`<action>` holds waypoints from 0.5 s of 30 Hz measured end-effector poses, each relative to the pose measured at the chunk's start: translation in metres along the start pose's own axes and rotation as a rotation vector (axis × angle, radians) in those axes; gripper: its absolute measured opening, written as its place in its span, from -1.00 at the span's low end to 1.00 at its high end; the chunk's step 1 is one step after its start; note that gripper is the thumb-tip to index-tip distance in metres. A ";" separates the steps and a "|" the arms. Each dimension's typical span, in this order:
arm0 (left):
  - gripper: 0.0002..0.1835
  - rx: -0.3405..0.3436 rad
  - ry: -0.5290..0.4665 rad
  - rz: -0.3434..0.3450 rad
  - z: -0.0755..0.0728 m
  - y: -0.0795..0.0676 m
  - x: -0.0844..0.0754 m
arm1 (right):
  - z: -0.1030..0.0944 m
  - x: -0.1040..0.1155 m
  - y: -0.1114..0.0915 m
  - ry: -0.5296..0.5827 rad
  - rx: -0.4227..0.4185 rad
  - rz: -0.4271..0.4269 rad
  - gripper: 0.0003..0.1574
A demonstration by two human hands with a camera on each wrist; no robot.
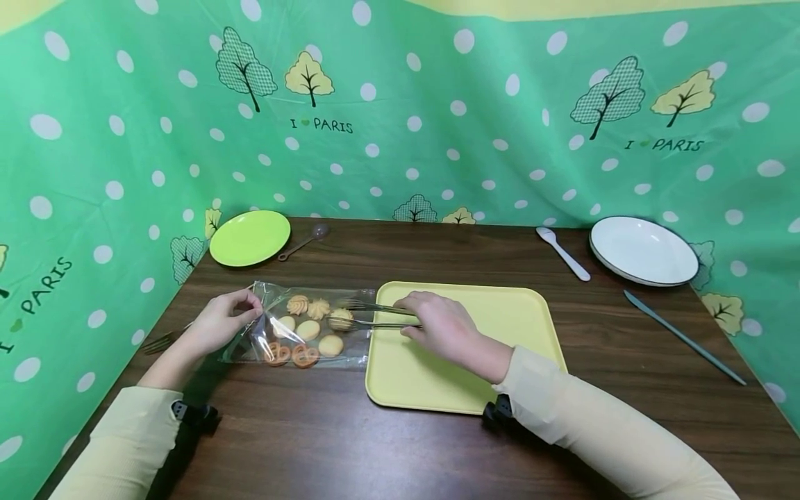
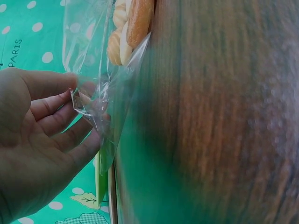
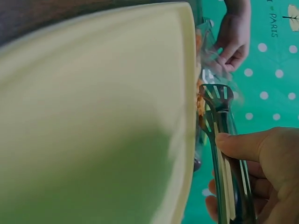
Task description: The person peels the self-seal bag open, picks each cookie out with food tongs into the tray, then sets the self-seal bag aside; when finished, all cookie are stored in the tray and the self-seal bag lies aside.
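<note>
A clear plastic bag (image 1: 359,357) of cookies lies left of the yellow tray (image 1: 400,378). Inside it are several cookies: swirled ones, plain round ones (image 1: 308,330) and pretzel-shaped ones (image 1: 305,356). My left hand (image 1: 221,323) pinches the bag's left end between thumb and fingers, lifting the film, as the left wrist view shows. In my right hand (image 1: 446,330), over the tray, I grip metal tongs (image 3: 224,126) with slotted ends. The tongs' ends overlap the bag's right part and stand on either side of a swirled cookie (image 1: 340,319).
At the back left are a green plate (image 1: 250,238) and a brown spoon (image 1: 306,243). A fork (image 1: 159,342) lies behind my left wrist. On the right are a white spoon (image 1: 565,255), a dark-rimmed white plate (image 1: 644,248) and a blue-grey knife (image 1: 684,338). Patterned green cloth hangs around the table.
</note>
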State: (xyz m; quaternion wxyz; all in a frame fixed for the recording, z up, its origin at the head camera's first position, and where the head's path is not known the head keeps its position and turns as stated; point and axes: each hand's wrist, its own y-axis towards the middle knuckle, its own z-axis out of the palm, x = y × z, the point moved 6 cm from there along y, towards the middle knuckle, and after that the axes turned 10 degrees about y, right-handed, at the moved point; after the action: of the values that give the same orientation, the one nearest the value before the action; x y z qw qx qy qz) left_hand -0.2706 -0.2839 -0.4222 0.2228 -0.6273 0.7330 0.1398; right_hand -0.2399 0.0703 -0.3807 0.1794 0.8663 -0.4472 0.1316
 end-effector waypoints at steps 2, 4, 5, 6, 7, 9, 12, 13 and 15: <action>-0.87 -0.003 0.000 0.001 0.000 0.000 0.000 | -0.006 -0.001 -0.005 0.001 -0.013 -0.009 -0.51; -0.87 -0.005 0.001 0.005 0.000 0.000 0.001 | -0.014 -0.004 -0.011 0.006 -0.029 -0.009 -0.51; -0.87 -0.007 0.001 0.008 0.000 0.001 0.001 | -0.017 -0.006 -0.015 0.008 -0.038 -0.005 -0.50; -0.88 -0.008 0.000 0.006 0.000 0.001 0.001 | -0.021 -0.009 -0.018 0.010 -0.046 -0.001 -0.50; -0.88 -0.009 0.001 0.009 0.001 0.001 0.002 | -0.024 -0.012 -0.022 0.013 -0.055 0.007 -0.50; -0.89 -0.008 0.001 0.011 0.001 0.001 0.002 | -0.031 -0.019 -0.030 0.017 -0.075 0.027 -0.50; -0.89 -0.005 0.001 0.007 0.001 0.001 0.003 | -0.040 -0.033 -0.041 0.017 -0.102 0.059 -0.49; -0.89 -0.003 0.002 0.005 0.002 0.001 0.003 | -0.042 -0.037 -0.045 0.015 -0.110 0.070 -0.49; -0.88 -0.002 0.002 0.006 0.002 0.001 0.003 | -0.045 -0.045 -0.050 0.009 -0.119 0.089 -0.50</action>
State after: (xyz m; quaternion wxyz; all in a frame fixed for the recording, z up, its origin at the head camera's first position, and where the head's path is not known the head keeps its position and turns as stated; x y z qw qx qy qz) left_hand -0.2715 -0.2859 -0.4254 0.2209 -0.6257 0.7349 0.1402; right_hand -0.2273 0.1496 -0.3676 0.2267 0.8328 -0.4914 0.1166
